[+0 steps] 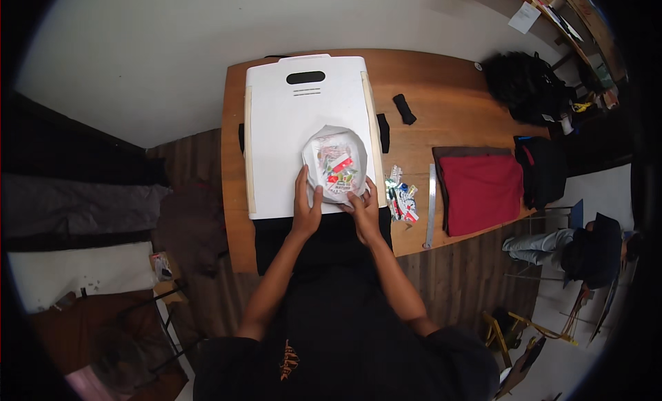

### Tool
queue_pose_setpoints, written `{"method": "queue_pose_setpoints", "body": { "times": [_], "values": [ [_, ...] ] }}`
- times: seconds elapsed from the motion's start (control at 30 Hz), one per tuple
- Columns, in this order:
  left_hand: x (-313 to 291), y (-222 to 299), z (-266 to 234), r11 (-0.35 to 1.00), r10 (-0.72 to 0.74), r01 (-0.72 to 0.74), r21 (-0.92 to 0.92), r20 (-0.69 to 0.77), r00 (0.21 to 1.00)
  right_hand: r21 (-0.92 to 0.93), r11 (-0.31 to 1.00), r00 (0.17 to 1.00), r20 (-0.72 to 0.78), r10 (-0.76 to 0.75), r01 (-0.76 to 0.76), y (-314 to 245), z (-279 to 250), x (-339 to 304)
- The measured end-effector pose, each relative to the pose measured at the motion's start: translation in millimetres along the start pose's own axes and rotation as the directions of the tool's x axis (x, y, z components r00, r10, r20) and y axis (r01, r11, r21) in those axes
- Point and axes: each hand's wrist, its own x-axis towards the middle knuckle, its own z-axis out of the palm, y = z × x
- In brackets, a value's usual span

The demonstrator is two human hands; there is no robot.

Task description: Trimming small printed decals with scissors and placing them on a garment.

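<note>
At the left, dark and grey cloths lie spread out beside the bench. Upon the bench stands a white board with a slot near its far edge and pale strips down both sides, and a black cloth shows at its near edge.

The left hand grasps the near-left side of a white pouch, which sits over the near right part of the board, its mouth open and printed, colourful pieces showing inside. The right hand closes on the near-right edge, thumb at the rim.

The pouch looks light, thin and pliant — likely crinkly, with slick walls that would fold under a hard squeeze. Opposite sides just below the rim seem the best hold; tipped, its loose contents would probably slide.

Further right come a small black roll, a heap of bright printed pieces, a metal ruler, then folded red cloth — and, at the far right, another person.
</note>
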Motion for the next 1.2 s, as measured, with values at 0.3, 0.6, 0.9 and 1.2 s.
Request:
{"method": "queue_pose_setpoints", "body": {
  "times": [0.3,0.6,0.9,1.2],
  "values": [
    [3,-4,2,0.997,0.009,-0.009,0.075,0.003,1.000,-0.648,0.684,0.934,0.136,-0.330,0.335,14,-21,37],
    [1,8,5,0.996,-0.019,0.014,0.089,0.057,0.998,-0.564,0.764,0.949,0.169,-0.265,0.314,-13,2,25],
    [-4,-16,-54,0.955,0.119,-0.087,0.285,-0.097,0.988,-0.739,0.570,0.674,-0.218,-0.706,0.358,-14,-122,41],
    [3,-27,-70,0.937,0.101,-0.056,0.344,-0.114,0.988,-0.986,0.086,0.844,-0.164,-0.511,-0.140,36,-181,45]
  ]
}}
